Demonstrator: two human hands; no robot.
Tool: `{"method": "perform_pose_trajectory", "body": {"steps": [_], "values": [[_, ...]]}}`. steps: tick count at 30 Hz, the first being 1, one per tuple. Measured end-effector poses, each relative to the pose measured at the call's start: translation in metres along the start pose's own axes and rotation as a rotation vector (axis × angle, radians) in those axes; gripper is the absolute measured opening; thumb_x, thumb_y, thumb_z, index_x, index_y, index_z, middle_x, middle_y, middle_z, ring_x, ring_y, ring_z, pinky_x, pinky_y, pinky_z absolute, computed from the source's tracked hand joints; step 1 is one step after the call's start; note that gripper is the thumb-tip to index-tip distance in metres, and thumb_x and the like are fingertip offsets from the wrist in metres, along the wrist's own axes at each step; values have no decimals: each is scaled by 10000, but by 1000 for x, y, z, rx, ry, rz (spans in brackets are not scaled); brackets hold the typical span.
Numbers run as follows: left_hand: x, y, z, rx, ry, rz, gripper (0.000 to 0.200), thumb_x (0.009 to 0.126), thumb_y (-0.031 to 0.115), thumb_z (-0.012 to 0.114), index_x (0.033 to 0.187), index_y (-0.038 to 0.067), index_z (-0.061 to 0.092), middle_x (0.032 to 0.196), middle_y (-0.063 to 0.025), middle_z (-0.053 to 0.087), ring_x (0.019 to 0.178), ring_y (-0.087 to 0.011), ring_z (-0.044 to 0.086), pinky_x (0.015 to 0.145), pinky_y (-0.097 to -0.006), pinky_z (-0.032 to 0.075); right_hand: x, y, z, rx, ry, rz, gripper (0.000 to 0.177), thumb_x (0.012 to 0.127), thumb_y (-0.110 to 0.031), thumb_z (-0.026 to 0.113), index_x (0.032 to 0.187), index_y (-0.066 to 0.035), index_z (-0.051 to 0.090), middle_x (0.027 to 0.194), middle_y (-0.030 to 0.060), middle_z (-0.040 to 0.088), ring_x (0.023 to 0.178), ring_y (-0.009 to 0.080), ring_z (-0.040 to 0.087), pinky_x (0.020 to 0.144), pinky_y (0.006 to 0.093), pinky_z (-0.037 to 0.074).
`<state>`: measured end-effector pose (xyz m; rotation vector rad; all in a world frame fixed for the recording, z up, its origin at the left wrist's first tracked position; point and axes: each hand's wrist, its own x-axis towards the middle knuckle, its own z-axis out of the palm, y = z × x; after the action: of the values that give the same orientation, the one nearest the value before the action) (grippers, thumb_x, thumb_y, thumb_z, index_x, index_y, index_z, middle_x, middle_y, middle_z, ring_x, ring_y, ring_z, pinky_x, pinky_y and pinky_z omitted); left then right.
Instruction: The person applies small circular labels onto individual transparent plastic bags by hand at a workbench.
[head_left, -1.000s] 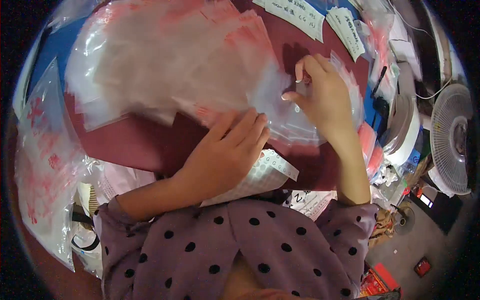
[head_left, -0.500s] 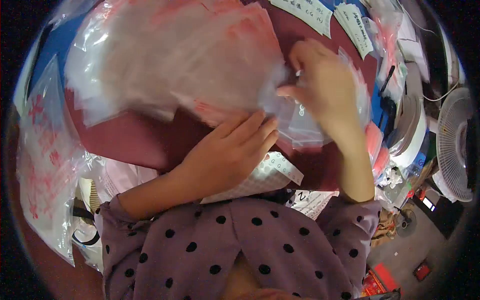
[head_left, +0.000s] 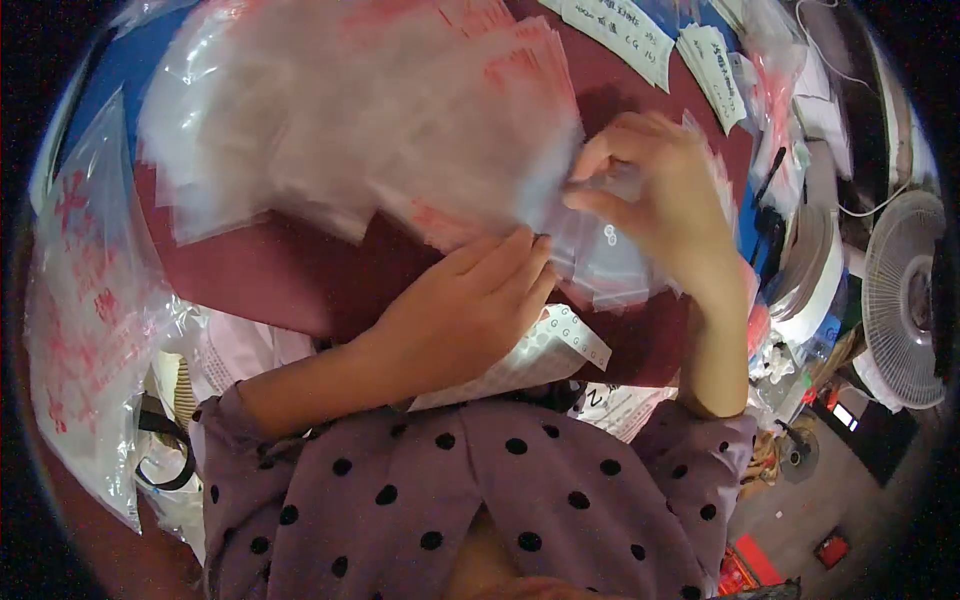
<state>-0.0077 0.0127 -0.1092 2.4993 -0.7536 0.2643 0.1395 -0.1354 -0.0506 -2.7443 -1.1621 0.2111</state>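
Note:
A broad fanned pile of clear plastic bags (head_left: 330, 130) with red print lies before me, partly blurred. My left hand (head_left: 465, 305) rests with fingertips on the pile's near right edge. Below its palm a curved white sticker sheet (head_left: 565, 338) with rows of grey letters G is tucked; the thumb is hidden. My right hand (head_left: 655, 195) is raised over the right side, thumb and forefinger pinched beside the bags' edge. Whatever is between those fingertips is too small or blurred to name. Beneath that hand lies a bag (head_left: 612, 265) bearing a white round mark.
Handwritten paper slips (head_left: 620, 42) lie at the table's far side. A large clear bag with red print (head_left: 90, 330) stands left. At right are a white fan (head_left: 905, 300) and a stack of pale curved material (head_left: 805, 240). The maroon table (head_left: 270, 280) ends near my body.
The fingers of my right hand have closed into a pinch, and that hand has come slightly nearer. My left hand stays nearly in place. The view has shifted a little.

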Motion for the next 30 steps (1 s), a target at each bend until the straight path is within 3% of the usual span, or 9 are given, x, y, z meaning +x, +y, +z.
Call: {"method": "perform_pose_trajectory", "body": {"steps": [2, 3, 5, 8, 10, 12, 16, 18, 30], "values": [[3, 1, 1, -94, -1, -16, 327, 774, 189, 519, 1020, -17, 583, 1102, -135, 568, 1049, -262, 502, 907, -353, 399, 4, -5, 10, 251, -167, -92, 315, 522, -279, 762, 728, -117, 587, 754, 49, 586, 830, 258, 549, 723, 399, 370], [3, 0, -1, -91, -3, -12, 327, 774, 189, 519, 1020, -17, 583, 1102, -135, 568, 1049, -262, 502, 907, -353, 399, 3, -9, 18, 29, -84, -50, 310, 552, -296, 754, 728, -100, 590, 739, 70, 584, 807, 261, 560, 718, 402, 376], [3, 0, -9, -291, 69, -7, 212, 702, 155, 647, 902, 87, 628, 1056, -77, 594, 965, -237, 559, 807, -357, 471, 2, -6, 7, -2, -72, 40, 301, 566, -285, 752, 726, -88, 589, 740, 78, 589, 792, 267, 563, 702, 403, 386], [2, 2, -31, -537, 46, -162, 175, 717, 123, 663, 883, 71, 642, 895, -75, 634, 800, -228, 598, 716, -328, 490, -9, -4, -6, -26, -112, 125, 233, 634, -189, 743, 749, -54, 591, 758, 95, 596, 757, 261, 579, 653, 378, 438], [-1, 1, -36, -687, 35, -302, 162, 739, 115, 656, 888, 53, 646, 819, -89, 630, 720, -218, 598, 671, -311, 487, -32, -15, -13, 632, -90, -17, 240, 639, -98, 731, 814, -21, 588, 793, 73, 579, 711, 190, 547, 601, 298, 412], [0, -1, -31, -989, 100, -464, 159, 821, 120, 612, 931, 12, 647, 690, -73, 624, 557, -144, 560, 576, -263, 459, -51, -35, -18, 850, -201, -19, 200, 695, -23, 683, 875, -12, 597, 824, 67, 584, 765, 161, 565, 626, 274, 431], [2, 1, -39, -1252, -99, -608, 205, 866, 162, 554, 852, -33, 614, 627, -52, 528, 602, -62, 479, 540, -242, 388, -66, -48, -22, 806, -165, 58, 182, 728, 47, 622, 900, 1, 585, 866, 88, 584, 780, 187, 579, 670, 273, 452], [4, 5, -46, -1641, -131, -724, 265, 919, 190, 500, 907, -53, 603, 682, 29, 517, 669, -20, 418, 562, -209, 370, -71, -43, -17, 789, -119, 22, 178, 728, 46, 619, 898, 1, 587, 871, 89, 584, 780, 193, 582, 666, 279, 454], [-6, 3, -45, -1482, -191, -700, 279, 911, 207, 510, 956, -43, 626, 799, 7, 625, 788, -45, 510, 681, -222, 425, -88, -58, -3, 640, 37, 25, 203, 718, 29, 631, 913, -20, 610, 884, 105, 583, 734, 236, 583, 640, 306, 473]]}}
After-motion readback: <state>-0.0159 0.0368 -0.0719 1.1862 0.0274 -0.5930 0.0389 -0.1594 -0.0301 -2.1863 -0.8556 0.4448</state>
